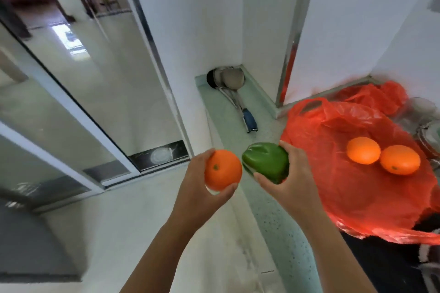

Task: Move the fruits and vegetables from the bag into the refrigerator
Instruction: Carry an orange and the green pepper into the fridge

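Head view: an orange (pixel 222 170) is gripped in the left hand (pixel 202 183), a green pepper (pixel 265 162) clasped in the right hand (pixel 289 178), both held over the floor. Two more oranges (pixel 363 150) (pixel 400 159) are seen on the red bag (pixel 333 173) (spread on the counter (pixel 240 131)).

One view only, head-worn wide-angle camera, looking forward and steeply down from above the person's own forearms. Strong barrel distortion, walls and door frames bend outward toward the edges. Both hands sit close to the lens at lower centre, left hand (pixel 200 181) and right hand (pixel 289 181), arms entering from the bottom edge. Desk (pixel 266 123) runs from near right to a far corner at centre, red bag (pixel 357 197) on the right. Floor (pixel 142 233) fills near left, glass doors far left. Slight motion blur throughout
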Action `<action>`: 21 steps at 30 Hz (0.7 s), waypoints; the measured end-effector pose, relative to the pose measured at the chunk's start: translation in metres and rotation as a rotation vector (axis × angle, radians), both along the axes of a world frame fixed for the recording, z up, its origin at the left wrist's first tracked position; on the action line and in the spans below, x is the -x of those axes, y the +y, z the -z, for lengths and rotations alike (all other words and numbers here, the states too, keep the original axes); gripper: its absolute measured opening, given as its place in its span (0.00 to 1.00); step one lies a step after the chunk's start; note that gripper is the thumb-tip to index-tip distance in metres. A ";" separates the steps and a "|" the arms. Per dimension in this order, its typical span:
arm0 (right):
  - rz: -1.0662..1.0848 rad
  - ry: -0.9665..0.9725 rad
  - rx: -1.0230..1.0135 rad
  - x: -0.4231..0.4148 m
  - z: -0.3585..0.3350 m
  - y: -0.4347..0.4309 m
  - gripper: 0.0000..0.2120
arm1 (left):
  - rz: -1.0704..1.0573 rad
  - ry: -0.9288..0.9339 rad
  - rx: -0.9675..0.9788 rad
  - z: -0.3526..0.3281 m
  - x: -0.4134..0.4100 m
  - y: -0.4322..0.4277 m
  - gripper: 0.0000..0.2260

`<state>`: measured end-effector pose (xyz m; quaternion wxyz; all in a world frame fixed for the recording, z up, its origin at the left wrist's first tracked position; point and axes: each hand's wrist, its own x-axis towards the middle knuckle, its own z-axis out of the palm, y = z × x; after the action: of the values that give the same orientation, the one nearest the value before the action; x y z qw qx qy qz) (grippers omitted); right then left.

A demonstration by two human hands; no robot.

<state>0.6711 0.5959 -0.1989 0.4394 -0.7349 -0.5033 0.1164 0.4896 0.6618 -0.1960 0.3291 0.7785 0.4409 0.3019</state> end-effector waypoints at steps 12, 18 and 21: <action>-0.410 0.040 -0.051 0.163 -0.014 0.014 0.34 | -0.394 -0.011 0.039 -0.005 0.172 -0.063 0.34; -0.567 0.056 -0.047 0.249 -0.015 -0.022 0.35 | -0.510 -0.041 0.050 -0.005 0.251 -0.124 0.33; -0.618 0.062 -0.055 0.287 -0.015 -0.044 0.35 | -0.556 -0.041 0.044 -0.005 0.286 -0.155 0.32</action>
<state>0.3840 0.5520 -0.1844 0.4182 -0.5309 -0.6923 0.2530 0.2033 0.5065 -0.1913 0.2595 0.6140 0.6373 0.3867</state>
